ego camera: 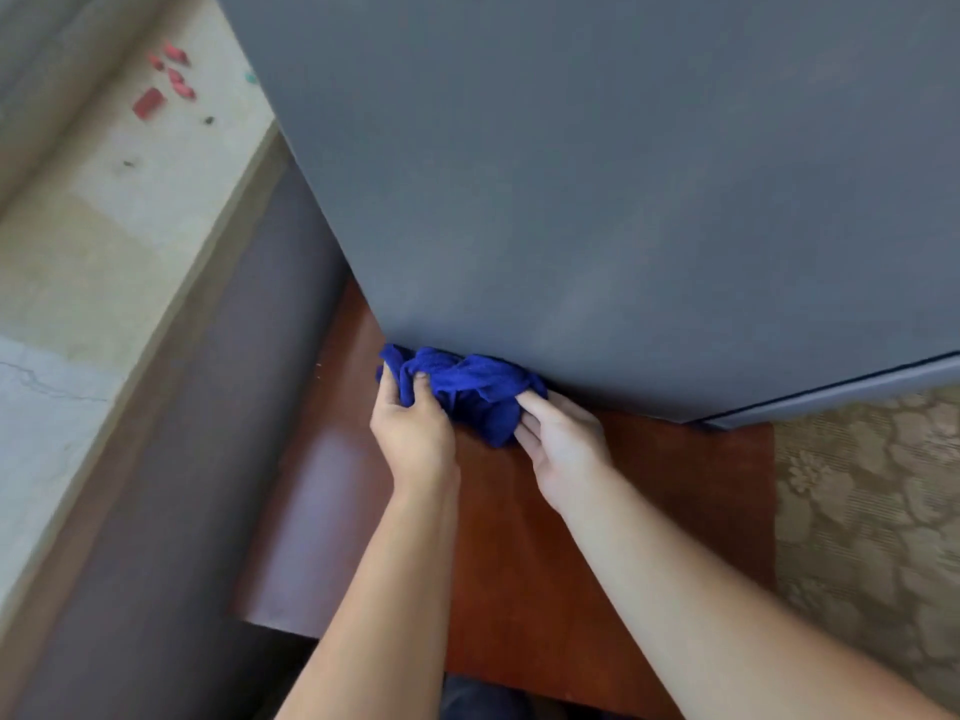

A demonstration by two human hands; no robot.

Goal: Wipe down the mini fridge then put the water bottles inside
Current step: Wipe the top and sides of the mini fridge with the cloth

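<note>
The grey mini fridge point(597, 189) fills the upper middle and right of the head view, and I look at its flat side panel. A crumpled blue cloth point(467, 389) is pressed against the fridge's bottom edge. My left hand point(413, 426) grips the cloth's left end with its fingers curled into the folds. My right hand point(563, 441) holds the cloth's right side with its fingertips tucked into the fabric. The fridge stands on a reddish-brown wooden surface point(649, 485). No water bottles are in view.
A pale stone ledge point(88, 262) runs along the left, with small red objects point(166, 80) at its far end. A dark grey gap point(208, 433) separates it from the wooden surface. Patterned beige carpet point(872, 511) lies on the right.
</note>
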